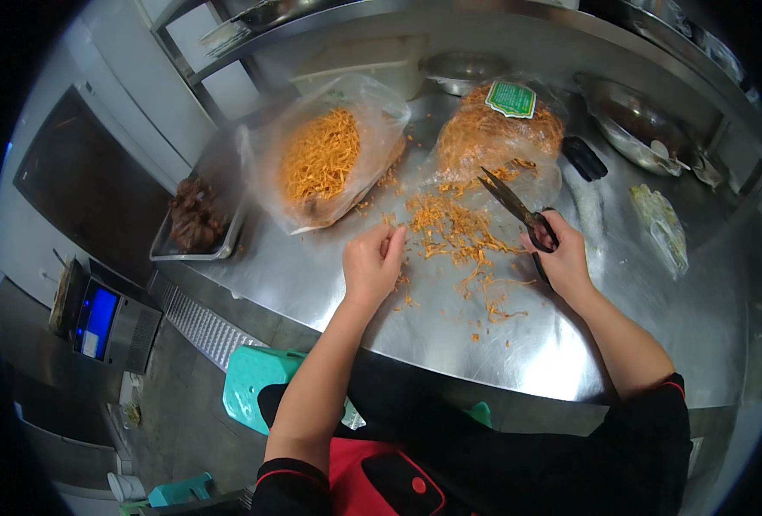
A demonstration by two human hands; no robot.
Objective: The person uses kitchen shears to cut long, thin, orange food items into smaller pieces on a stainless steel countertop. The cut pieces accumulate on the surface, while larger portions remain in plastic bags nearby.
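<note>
My right hand (564, 251) grips black-handled scissors (513, 201); their dark blades point up and left, slightly parted. To the left, my left hand (373, 261) is curled, thumb along the fingers; whether it pinches anything is hidden. Between the hands, thin orange dried strands (448, 222), resembling cordyceps, lie loose on the steel table (419, 345). A clear plastic bag (381, 106) at the back left gapes towards me, showing many short orange pieces (323, 155) inside. Behind the scissors sits another clear bag (500, 138), packed with longer orange strands and bearing a green label.
A metal tray (226, 242) with dark brown food stands at the left table edge. A lidded plastic box (368, 64), metal bowls (638, 126), a black object (584, 158) and a bagged green item (659, 226) line the back and right. A turquoise stool (258, 380) stands below.
</note>
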